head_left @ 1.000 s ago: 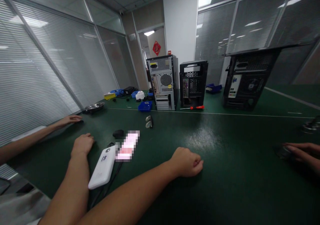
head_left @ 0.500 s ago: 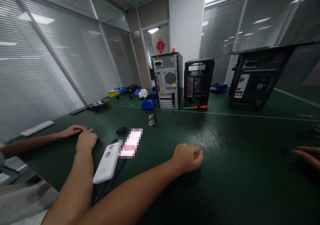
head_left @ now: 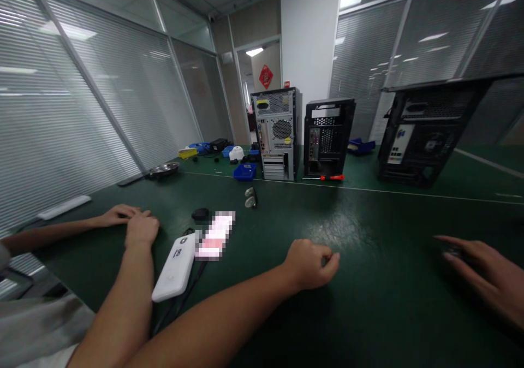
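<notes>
My left hand [head_left: 313, 264] rests on the green table, fingers curled loosely inward with the thumb beside them; nothing shows in it. To the right, my right hand [head_left: 483, 272] reaches in from the edge of view. Its thumb and fingers close around a small dark object [head_left: 455, 251] low over the table, too dark to name. Left of my left arm lies a white power bank [head_left: 176, 267] marked 18, with a black cable [head_left: 198, 275] beside it. A phone-like thing with a blurred-out screen [head_left: 216, 236] lies against it.
A co-worker's two hands [head_left: 141, 229] rest together at the left. Three computer cases [head_left: 278, 133] stand at the back. A red-handled screwdriver [head_left: 333, 177], a blue tray [head_left: 244, 172], a black rounded object [head_left: 200, 214] and a glasses-like object [head_left: 250, 197] lie on the table.
My right hand has come further into view from the right, moving left with the small dark object. My left hand's fist has loosened slightly. The view has shifted a little.
</notes>
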The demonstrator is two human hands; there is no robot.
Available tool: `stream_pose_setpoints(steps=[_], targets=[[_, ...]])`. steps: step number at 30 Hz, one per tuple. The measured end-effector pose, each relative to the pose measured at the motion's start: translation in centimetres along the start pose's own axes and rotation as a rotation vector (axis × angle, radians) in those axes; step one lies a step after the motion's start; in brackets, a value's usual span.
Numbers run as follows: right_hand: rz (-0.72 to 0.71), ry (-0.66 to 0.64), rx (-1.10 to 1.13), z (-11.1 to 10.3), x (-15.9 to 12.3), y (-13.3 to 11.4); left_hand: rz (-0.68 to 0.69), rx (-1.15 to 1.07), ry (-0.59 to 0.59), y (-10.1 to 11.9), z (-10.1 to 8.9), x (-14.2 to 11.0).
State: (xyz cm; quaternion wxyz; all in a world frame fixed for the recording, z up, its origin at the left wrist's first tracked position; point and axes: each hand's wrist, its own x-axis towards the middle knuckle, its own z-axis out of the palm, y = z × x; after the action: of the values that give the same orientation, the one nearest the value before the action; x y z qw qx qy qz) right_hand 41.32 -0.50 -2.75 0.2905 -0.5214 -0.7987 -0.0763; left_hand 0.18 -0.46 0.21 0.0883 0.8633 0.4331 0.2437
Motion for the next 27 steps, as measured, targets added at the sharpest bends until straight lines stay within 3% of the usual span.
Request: stream_pose_setpoints(steps=[2,6,10,18,23,27], targets=[[0.06,-0.144,-0.005,0.5,1.1,-4.5,0.023,0.008,-0.066,0.8,-0.1,-0.2],[-0.163,-0.184,-0.021,1.1,2.4,-13.8,0.057,0.035,-0.189,2.1,-0.2,-0.5],[-0.301,-0.176,-0.016,2.0,2.4,-18.5,0.172,0.178,-0.256,2.4,-0.1,-0.6],[-0.306,-0.181,0.084,2.9,2.3,-18.8,0.243,0.233,-0.298,2.2,-0.5,-0.5],[-0.3,-0.139,0.052,2.6,2.2,-18.4,0.155,0.227,-0.228,2.4,-0.6,-0.5],[-0.237,-0.091,-0.013,2.6,2.0,-17.1,0.091,0.06,-0.18,2.2,-0.5,-0.4]])
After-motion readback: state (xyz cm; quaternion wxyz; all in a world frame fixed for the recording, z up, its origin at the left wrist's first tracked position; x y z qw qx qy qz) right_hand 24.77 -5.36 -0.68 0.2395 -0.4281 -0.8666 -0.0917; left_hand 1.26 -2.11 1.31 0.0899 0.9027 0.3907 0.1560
